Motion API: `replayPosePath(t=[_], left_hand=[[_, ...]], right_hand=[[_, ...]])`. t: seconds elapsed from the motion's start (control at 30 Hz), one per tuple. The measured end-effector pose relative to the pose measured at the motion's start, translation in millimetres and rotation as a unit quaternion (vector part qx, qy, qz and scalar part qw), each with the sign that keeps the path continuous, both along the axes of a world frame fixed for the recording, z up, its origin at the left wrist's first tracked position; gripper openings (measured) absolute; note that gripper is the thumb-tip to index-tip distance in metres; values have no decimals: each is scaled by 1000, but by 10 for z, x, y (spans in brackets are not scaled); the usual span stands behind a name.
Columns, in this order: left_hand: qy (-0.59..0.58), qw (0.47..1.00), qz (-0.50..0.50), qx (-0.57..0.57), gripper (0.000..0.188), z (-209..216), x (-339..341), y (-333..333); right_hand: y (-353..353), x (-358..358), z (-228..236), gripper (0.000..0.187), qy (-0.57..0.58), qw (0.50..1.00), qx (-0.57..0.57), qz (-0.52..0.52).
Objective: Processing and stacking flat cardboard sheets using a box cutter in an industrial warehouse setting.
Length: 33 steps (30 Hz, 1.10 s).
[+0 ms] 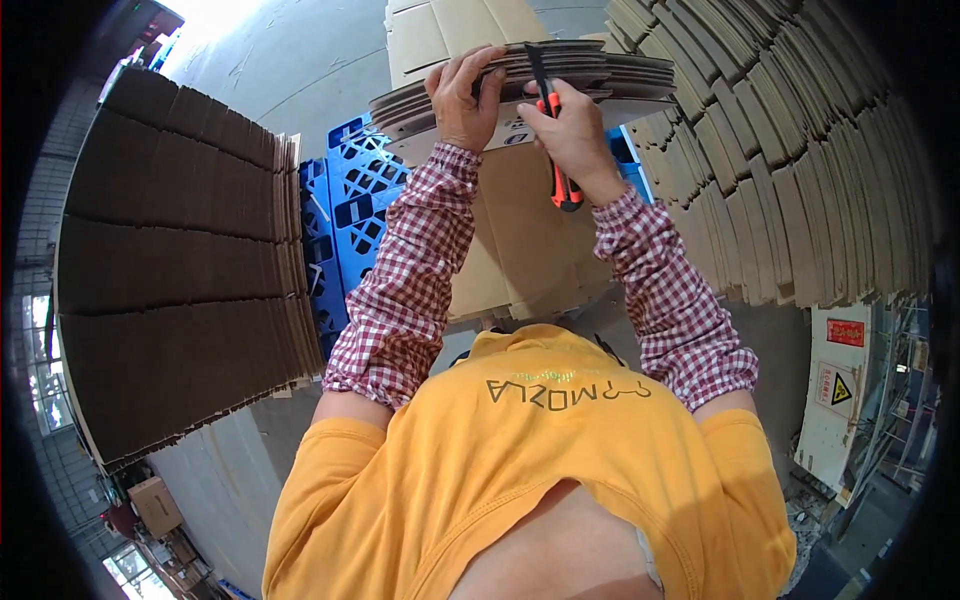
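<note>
In front of me is a stack of flattened cardboard boxes, its layered edges facing me. My left hand rests on the left part of the stack, fingers curled over the upper edges and thumb on the near side. In my right hand is a red and black utility knife, gripped around its handle. Its dark front end points away from me, up against the stack's edges. How far the blade is out, and whether it cuts into the cardboard, I cannot tell.
Flat cardboard lies below the stack, above a blue plastic pallet. A tall pile of brown cardboard stands at left. More cardboard piles rise at right. A white panel with warning signs stands at the lower right.
</note>
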<state>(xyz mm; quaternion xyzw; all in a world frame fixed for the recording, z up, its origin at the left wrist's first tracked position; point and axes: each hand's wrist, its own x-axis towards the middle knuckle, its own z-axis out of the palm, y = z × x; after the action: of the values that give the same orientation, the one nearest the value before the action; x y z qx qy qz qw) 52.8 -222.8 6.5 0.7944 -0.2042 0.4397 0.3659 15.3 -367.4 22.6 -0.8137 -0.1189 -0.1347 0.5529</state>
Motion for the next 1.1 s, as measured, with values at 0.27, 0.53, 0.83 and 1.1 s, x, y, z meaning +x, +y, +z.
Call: replayPosePath(t=[0.27,0.53,0.83,1.1], left_hand=[[-6,1000,0,-6,23,-19,-4,-20],[2,999,44,21,22,116,95,184],[-56,986,116,106,24,61,-443,34],[639,749,104,-142,36,-2653,-2745,-45]], right_hand=[[41,-9,-95,16,-9,989,136,-52],[-109,304,357,19,-155,986,8,-61],[-266,539,363,27,-40,955,-294,9],[-280,420,306,28,-65,972,-224,3]])
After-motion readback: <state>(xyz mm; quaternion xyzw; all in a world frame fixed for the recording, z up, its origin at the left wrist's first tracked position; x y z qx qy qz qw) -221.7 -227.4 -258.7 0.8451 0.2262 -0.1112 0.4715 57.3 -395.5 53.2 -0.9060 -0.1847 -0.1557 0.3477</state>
